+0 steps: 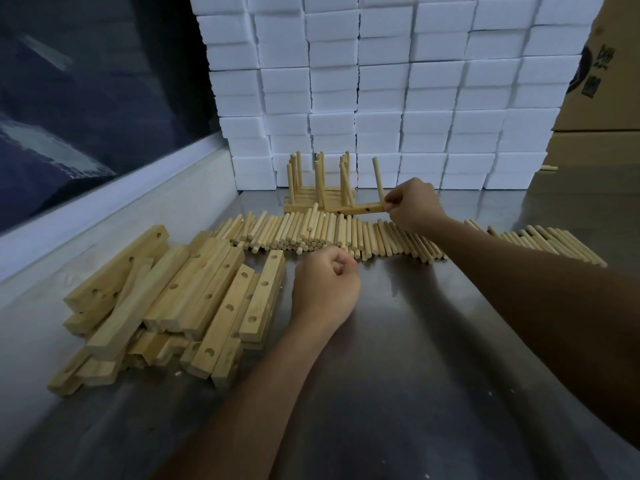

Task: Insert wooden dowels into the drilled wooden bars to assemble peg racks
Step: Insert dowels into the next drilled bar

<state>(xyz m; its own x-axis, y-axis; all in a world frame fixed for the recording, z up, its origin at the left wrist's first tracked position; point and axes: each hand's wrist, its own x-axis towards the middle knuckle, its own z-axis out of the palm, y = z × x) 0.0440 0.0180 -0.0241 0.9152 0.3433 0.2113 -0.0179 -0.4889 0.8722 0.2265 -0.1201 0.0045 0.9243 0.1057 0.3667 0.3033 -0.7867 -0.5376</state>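
On the surface [398, 341], drilled bars [194, 296] lie heaped at left. The left hand [325, 282] is fisted, apparently holding nothing, touching the dowel row [329, 233]; dowels point away from the person. The right hand [414, 204] pinches a bar [360, 210], long axis left-right, carrying one upright dowel [378, 181]. The left hand is nearer the dowels.

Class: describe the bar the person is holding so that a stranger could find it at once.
Start at the wall of white foam blocks, then drop to the finished peg racks on the steel table. Just right of them, the right hand pinches the held bar; it alone carries only two dowels, with empty holes showing.
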